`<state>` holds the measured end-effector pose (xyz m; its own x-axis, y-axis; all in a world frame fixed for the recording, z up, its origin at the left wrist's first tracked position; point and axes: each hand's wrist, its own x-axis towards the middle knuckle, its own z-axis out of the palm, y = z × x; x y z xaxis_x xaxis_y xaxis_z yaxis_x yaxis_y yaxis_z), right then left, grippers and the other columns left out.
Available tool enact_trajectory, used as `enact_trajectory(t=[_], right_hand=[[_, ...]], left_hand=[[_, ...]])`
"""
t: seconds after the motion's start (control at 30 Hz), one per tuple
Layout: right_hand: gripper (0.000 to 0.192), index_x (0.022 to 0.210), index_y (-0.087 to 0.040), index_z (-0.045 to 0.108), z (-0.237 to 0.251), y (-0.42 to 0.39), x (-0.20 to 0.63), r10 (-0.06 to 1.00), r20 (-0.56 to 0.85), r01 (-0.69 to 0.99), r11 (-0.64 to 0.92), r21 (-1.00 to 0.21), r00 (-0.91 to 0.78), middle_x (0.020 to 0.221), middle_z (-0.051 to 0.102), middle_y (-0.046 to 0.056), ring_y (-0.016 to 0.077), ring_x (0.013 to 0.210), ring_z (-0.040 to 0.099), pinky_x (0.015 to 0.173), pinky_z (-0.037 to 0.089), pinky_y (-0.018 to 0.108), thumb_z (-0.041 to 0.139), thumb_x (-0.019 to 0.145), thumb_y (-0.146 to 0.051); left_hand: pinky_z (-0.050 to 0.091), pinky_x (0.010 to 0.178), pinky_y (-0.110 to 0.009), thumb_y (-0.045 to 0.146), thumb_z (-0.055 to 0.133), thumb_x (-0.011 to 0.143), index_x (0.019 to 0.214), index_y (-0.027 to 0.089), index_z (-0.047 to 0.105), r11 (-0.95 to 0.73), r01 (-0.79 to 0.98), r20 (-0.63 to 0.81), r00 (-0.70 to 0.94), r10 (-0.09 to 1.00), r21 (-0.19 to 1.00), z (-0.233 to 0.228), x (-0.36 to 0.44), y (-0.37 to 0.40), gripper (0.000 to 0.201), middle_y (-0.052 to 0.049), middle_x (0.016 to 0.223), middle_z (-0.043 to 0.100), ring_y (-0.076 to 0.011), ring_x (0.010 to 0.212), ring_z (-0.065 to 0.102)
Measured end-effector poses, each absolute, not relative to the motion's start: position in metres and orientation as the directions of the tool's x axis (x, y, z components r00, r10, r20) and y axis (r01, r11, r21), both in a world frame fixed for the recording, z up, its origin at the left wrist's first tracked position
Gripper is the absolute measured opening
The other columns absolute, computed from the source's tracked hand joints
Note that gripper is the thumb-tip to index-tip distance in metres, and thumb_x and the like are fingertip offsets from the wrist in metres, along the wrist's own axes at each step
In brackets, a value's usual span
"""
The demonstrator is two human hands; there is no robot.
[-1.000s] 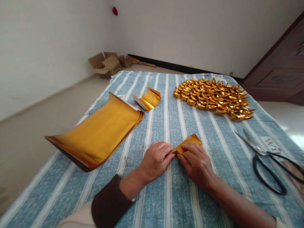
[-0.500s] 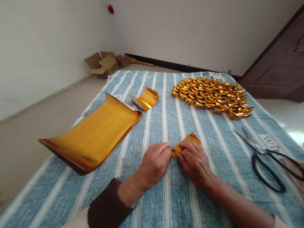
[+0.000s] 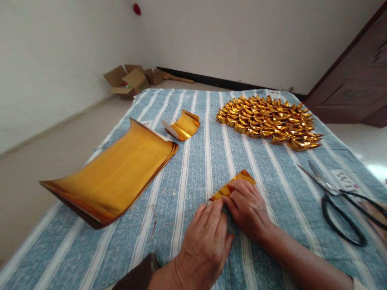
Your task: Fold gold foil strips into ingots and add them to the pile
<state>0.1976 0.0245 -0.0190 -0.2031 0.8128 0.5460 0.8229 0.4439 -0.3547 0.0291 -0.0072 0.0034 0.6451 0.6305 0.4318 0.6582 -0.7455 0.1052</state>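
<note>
While both hands (image 3: 229,213) press one folded gold sheet (image 3: 231,185) flat — neither closed, one scissors (image 3: 338,197) apart.

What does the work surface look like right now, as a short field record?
surface: blue striped cloth
left hand: fingertips at near edge of folded gold sheet
right hand: pressing down on the same sheet
left of hands: curled stack of gold foil sheets
far centre: small curled gold sheets
far right: pile of folded gold ingots
right edge: black-handled scissors, open

Folded gold paper (image 3: 231,186) partly hidden under fingers (image 3: 238,191), scissors (image 3: 338,201) handle cut off
</note>
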Motion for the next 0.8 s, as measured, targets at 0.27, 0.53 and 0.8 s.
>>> enact_trajectory(t=[0.27,0.53,0.8], right_hand=[[0.030,0.068,-0.019,0.058,-0.0186,0.0256,0.1976,0.805,0.553,0.825,0.452,-0.341,-0.213,0.093,0.066,0.008,0.0214,0.090,0.057,0.080,0.046,0.038,0.048,0.097,-0.019],[0.031,0.068,-0.018,0.058,-0.0158,0.0258,0.1969,0.811,0.544,0.825,0.448,-0.344,-0.214,0.091,0.065,0.008,0.0211,0.089,0.056,0.079,0.046,0.037,0.049,0.098,-0.021],[0.030,0.068,-0.018,0.058,-0.0163,0.0259,0.1967,0.820,0.531,0.826,0.441,-0.350,-0.213,0.090,0.065,0.008,0.0209,0.090,0.056,0.081,0.045,0.037,0.051,0.097,-0.021]], left_hand=[[0.052,0.097,-0.051,0.024,0.046,0.095,0.117,0.006,0.062,-0.730,0.670,0.385,0.644,0.661,0.135,0.0072,0.0311,-0.0047,0.032,-0.020,0.127,0.064,-0.0326,0.121,0.059],[0.051,0.098,-0.052,0.025,0.047,0.095,0.114,0.007,0.061,-0.722,0.676,0.345,0.649,0.677,0.145,0.0069,0.0299,-0.0051,0.030,-0.022,0.128,0.063,-0.0332,0.122,0.058],[0.051,0.096,-0.052,0.024,0.044,0.096,0.110,0.008,0.062,-0.723,0.677,0.356,0.647,0.674,0.139,0.0069,0.0311,-0.0041,0.028,-0.021,0.123,0.066,-0.0327,0.121,0.059]])
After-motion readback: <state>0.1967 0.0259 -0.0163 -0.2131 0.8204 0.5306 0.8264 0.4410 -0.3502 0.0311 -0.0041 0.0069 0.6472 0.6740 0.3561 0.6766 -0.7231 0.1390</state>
